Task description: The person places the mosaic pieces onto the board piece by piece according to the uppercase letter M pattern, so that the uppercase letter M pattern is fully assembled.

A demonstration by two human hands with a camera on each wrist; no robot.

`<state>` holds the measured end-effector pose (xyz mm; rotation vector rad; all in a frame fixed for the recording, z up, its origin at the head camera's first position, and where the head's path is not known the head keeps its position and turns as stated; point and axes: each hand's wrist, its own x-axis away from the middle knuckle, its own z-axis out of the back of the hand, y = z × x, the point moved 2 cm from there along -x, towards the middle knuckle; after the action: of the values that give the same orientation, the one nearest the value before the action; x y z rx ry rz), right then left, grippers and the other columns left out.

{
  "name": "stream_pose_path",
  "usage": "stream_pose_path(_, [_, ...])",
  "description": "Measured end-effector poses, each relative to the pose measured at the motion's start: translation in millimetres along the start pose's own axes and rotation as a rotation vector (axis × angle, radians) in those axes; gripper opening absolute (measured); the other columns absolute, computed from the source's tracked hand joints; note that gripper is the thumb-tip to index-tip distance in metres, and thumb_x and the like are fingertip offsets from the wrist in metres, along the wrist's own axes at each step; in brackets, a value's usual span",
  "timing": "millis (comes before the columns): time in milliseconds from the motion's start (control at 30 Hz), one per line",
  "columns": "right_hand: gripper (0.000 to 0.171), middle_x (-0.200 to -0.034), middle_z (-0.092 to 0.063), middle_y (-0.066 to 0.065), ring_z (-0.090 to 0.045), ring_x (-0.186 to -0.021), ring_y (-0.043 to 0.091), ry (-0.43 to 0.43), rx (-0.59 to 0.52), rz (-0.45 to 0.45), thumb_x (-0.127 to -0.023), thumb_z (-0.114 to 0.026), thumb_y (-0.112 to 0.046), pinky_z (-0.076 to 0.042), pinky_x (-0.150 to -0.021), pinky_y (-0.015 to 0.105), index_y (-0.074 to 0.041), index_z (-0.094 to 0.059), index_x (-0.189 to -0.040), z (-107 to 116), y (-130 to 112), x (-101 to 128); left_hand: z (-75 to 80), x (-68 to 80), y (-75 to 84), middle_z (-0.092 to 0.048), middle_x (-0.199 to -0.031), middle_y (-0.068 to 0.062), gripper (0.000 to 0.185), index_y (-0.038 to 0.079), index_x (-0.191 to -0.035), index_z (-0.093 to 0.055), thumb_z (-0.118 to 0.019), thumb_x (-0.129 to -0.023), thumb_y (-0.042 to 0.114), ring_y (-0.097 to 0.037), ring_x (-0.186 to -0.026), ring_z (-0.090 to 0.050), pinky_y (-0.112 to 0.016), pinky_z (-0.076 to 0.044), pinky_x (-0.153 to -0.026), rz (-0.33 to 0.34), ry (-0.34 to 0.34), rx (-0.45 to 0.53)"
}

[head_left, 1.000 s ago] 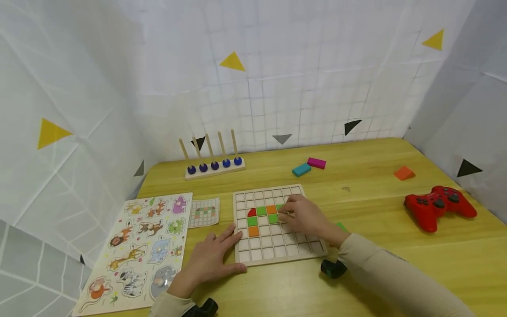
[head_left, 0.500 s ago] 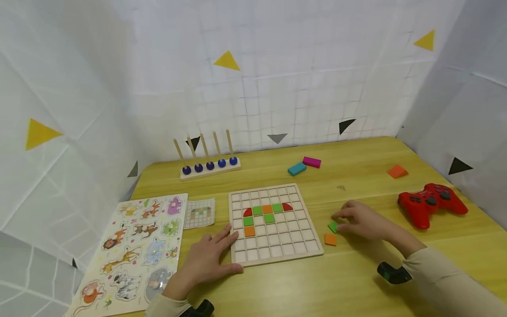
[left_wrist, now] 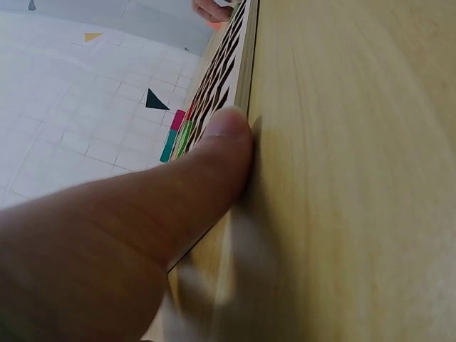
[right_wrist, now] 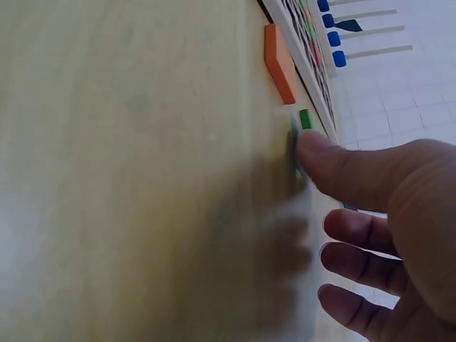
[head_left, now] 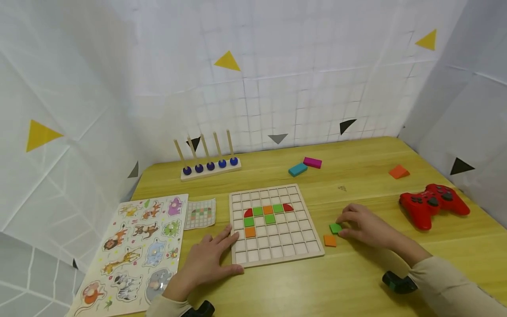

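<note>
Right hand (head_left: 366,229): fingers curled over a small flat green square tile (head_left: 335,228), fingertips on it, tile lying on the table just right of the grid board. Right wrist view shows a fingertip pressed against the tile's edge; whether it's a full pinch, can't tell. A matching orange square tile (head_left: 329,240) lies loose just beside the green one, nearer the body.

Left hand (head_left: 207,259): flat, fingers spread, resting on the table with fingertips against the board's near-left corner.

Grid board (head_left: 277,246): pale wood, square cells, thin frame. Filled cells hold smooth green and orange squares plus two red quarter-rounds in the upper middle.

Further out: wooden animal peg puzzle (head_left: 134,246) at left, a small pattern card (head_left: 200,213) between it and the board, a peg rack (head_left: 209,165) with blue beads, teal block (head_left: 297,169), magenta block (head_left: 312,162), orange wedge (head_left: 398,171), glossy red gamepad (head_left: 433,204).

Table (head_left: 356,281): yellow wood-grain laminate. White gridded sheeting walls it in, with yellow, grey and black triangles on it.
</note>
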<state>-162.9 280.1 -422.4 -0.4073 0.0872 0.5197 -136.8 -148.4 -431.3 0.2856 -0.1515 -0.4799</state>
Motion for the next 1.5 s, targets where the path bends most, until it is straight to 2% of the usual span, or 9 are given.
stream_pose_path(167, [0.019,-0.097,-0.061,-0.008,-0.055,-0.088,0.009,0.033,-0.004,-0.008,-0.082,-0.08,-0.033,-0.049,-0.077,0.032,-0.021,-0.072,-0.094,-1,-7,-10,0.7,0.5,0.4,-0.032,-0.162,0.004,0.086,0.03,-0.149,-0.044,-0.064,-0.078,0.073,-0.019,-0.094,-0.048,-0.032,-0.033,-0.06,0.003,-0.003,0.001])
stream_pose_path(333, [0.017,-0.096,-0.062,-0.008,-0.057,-0.088,0.009,0.06,-0.013,-0.003,-0.082,-0.08,-0.033,-0.051,-0.077,0.032,-0.021,-0.071,-0.092,-6,-22,-29,1.9,0.9,0.8,-0.032,-0.162,0.005,0.086,0.03,-0.149,-0.044,-0.063,-0.078,0.073,-0.019,-0.095,-0.048,-0.033,-0.033,-0.061,0.011,-0.011,0.002])
stream_pose_path(567, [0.023,-0.097,-0.063,0.001,-0.053,-0.088,0.013,0.009,-0.012,0.03,-0.088,-0.074,-0.025,-0.048,-0.076,0.032,-0.009,-0.077,-0.103,-20,-46,-61,1.9,-0.4,2.0,-0.031,-0.162,0.004,0.085,0.03,-0.15,-0.043,-0.063,-0.079,0.073,-0.021,-0.097,-0.049,-0.033,-0.034,-0.061,0.0,-0.013,0.004])
stream_pose_path(767, [0.026,-0.095,-0.063,0.002,-0.051,-0.084,0.012,-0.028,-0.023,-0.004,-0.086,-0.077,-0.026,-0.046,-0.074,0.03,-0.009,-0.077,-0.104,-29,-56,-80,0.5,-1.2,0.2,-0.031,-0.162,0.005,0.085,0.031,-0.15,-0.042,-0.062,-0.079,0.073,-0.02,-0.095,-0.049,-0.033,-0.032,-0.059,-0.002,-0.012,-0.002])
stream_pose_path(1200, [0.03,-0.097,-0.063,0.005,-0.052,-0.082,0.013,-0.014,-0.039,-0.007,-0.086,-0.076,-0.024,-0.046,-0.07,0.027,-0.005,-0.076,-0.109,-35,-59,-85,1.9,-1.4,0.3,-0.031,-0.162,0.005,0.085,0.031,-0.15,-0.042,-0.063,-0.079,0.073,-0.02,-0.095,-0.048,-0.033,-0.033,-0.06,0.004,-0.012,-0.007])
stream_pose_path(1500, [0.022,-0.091,-0.062,0.003,-0.049,-0.078,0.011,0.016,-0.049,0.023,-0.085,-0.077,-0.02,-0.043,-0.066,0.025,-0.006,-0.078,-0.102,-39,-59,-85,-0.7,-0.7,-0.4,-0.031,-0.162,0.006,0.085,0.031,-0.15,-0.043,-0.063,-0.078,0.074,-0.02,-0.095,-0.048,-0.033,-0.033,-0.061,0.012,-0.009,-0.008])
